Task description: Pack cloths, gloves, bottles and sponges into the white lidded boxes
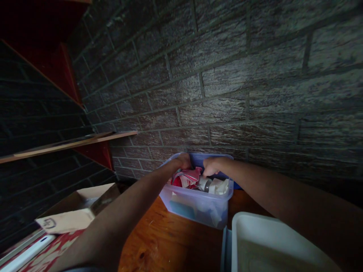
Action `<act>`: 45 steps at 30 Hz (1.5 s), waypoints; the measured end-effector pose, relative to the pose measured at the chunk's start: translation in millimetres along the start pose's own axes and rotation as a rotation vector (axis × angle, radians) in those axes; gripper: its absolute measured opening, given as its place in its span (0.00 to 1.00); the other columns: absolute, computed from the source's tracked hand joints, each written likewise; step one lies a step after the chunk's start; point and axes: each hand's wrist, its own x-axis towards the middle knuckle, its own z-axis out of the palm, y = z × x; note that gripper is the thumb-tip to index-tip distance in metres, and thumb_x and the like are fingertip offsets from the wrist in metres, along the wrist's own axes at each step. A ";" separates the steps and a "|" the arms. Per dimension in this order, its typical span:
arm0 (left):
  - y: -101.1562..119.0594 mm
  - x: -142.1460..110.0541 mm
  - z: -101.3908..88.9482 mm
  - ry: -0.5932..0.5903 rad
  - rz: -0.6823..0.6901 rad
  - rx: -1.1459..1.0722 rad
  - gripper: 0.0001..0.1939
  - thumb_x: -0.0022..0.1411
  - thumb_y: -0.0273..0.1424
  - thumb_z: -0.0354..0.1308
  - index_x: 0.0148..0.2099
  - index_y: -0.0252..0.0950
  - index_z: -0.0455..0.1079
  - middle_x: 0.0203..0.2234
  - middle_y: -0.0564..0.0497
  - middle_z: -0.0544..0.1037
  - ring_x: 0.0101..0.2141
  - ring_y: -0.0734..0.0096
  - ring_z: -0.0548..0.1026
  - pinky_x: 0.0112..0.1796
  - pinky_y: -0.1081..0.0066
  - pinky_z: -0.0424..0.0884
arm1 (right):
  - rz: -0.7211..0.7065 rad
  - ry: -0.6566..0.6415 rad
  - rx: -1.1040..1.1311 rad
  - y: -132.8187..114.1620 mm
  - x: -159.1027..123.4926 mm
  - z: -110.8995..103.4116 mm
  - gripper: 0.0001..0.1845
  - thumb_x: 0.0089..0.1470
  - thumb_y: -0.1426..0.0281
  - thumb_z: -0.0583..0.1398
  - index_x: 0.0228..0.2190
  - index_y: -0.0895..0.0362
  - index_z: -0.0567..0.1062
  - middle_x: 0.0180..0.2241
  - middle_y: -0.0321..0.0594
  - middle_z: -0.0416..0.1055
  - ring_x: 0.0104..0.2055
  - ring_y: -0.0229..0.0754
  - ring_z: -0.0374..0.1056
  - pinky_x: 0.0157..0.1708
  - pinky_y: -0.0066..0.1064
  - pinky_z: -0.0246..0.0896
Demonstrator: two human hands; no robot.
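Observation:
A clear, bluish plastic storage bin (181, 196) stands on the wooden surface against the brick wall, and both my hands are inside it. My left hand (185, 161) reaches down at the bin's back left, its fingers hidden below the wrist. Nearer the middle, my right hand (210, 167) has its fingers curled downward over the contents; what they hold, if anything, does not show. Just in front of my hands lies a red and pink patterned cloth pouch (188, 177). Beside it are a white cylindrical item with a grey band (206, 184) and a crumpled white wrapping (218, 186).
An empty-looking white tub (238, 241) stands at the front right, with a grey-blue lid-like edge (226, 247) beside it. An open cardboard box (68, 223) sits at left on red patterned cloth. A wooden shelf (76, 141) juts out above the box.

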 end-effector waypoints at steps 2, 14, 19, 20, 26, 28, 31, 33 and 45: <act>3.1 -2.7 -11.4 0.043 -0.003 0.054 0.18 0.69 0.37 0.60 0.57 0.35 0.71 0.53 0.44 0.75 0.49 0.58 0.76 0.47 0.56 0.76 | -0.015 0.081 -0.032 0.3 -8.3 -9.5 0.19 0.64 0.63 0.62 0.53 0.58 0.73 0.53 0.46 0.72 0.50 0.49 0.72 0.49 0.46 0.71; 72.3 -100.6 -121.9 0.531 0.411 -0.025 0.17 0.68 0.30 0.56 0.58 0.39 0.67 0.47 0.49 0.77 0.47 0.62 0.75 0.52 0.63 0.68 | -0.114 0.676 0.174 42.8 -129.5 -73.4 0.39 0.55 0.51 0.67 0.61 0.57 0.68 0.60 0.51 0.69 0.57 0.52 0.69 0.55 0.43 0.66; 113.2 -124.0 -133.3 0.612 0.564 -0.231 0.23 0.65 0.33 0.58 0.61 0.39 0.62 0.47 0.47 0.76 0.46 0.61 0.73 0.48 0.64 0.68 | -0.155 0.692 0.331 58.9 -183.5 -76.1 0.32 0.40 0.51 0.73 0.42 0.58 0.82 0.40 0.42 0.81 0.41 0.49 0.75 0.36 0.29 0.66; 119.1 -125.7 -133.3 0.594 0.582 -0.277 0.24 0.63 0.34 0.59 0.60 0.37 0.64 0.45 0.46 0.76 0.44 0.61 0.74 0.46 0.64 0.69 | -0.156 0.685 0.370 63.9 -193.6 -74.3 0.26 0.40 0.52 0.73 0.36 0.59 0.83 0.34 0.39 0.81 0.36 0.47 0.75 0.32 0.29 0.64; 139.9 -133.1 -103.3 0.323 0.628 -0.503 0.15 0.55 0.41 0.66 0.37 0.33 0.77 0.30 0.49 0.79 0.31 0.63 0.76 0.31 0.69 0.71 | -0.202 0.692 0.688 103.7 -262.8 -52.0 0.19 0.38 0.60 0.74 0.30 0.60 0.82 0.25 0.36 0.77 0.27 0.40 0.69 0.24 0.26 0.59; 147.4 -133.1 -81.1 0.327 0.613 -0.583 0.18 0.61 0.45 0.60 0.35 0.33 0.77 0.27 0.48 0.78 0.29 0.65 0.75 0.30 0.70 0.70 | -0.230 0.658 0.819 111.2 -286.5 -41.6 0.18 0.41 0.60 0.73 0.31 0.61 0.82 0.28 0.39 0.79 0.27 0.40 0.70 0.26 0.28 0.63; 169.4 -134.9 -47.7 0.469 0.582 -0.702 0.17 0.61 0.44 0.61 0.37 0.33 0.75 0.29 0.49 0.77 0.31 0.65 0.75 0.33 0.68 0.71 | -0.254 0.634 1.007 108.4 -313.1 -28.9 0.17 0.47 0.60 0.70 0.34 0.60 0.81 0.33 0.45 0.81 0.31 0.43 0.74 0.31 0.30 0.69; 192.9 -144.0 -32.1 0.607 0.576 -0.771 0.16 0.60 0.41 0.64 0.45 0.35 0.73 0.36 0.47 0.77 0.39 0.62 0.75 0.40 0.66 0.72 | -0.249 0.656 1.098 98.4 -322.5 -24.1 0.14 0.49 0.62 0.68 0.33 0.60 0.80 0.32 0.45 0.81 0.30 0.42 0.74 0.30 0.30 0.70; 275.1 -205.9 -6.0 0.671 0.751 -1.155 0.08 0.63 0.34 0.65 0.35 0.36 0.74 0.26 0.55 0.74 0.29 0.74 0.71 0.32 0.76 0.68 | -0.330 0.785 1.311 39.3 -332.9 -4.0 0.12 0.44 0.70 0.70 0.34 0.58 0.79 0.31 0.37 0.78 0.32 0.37 0.72 0.30 0.25 0.65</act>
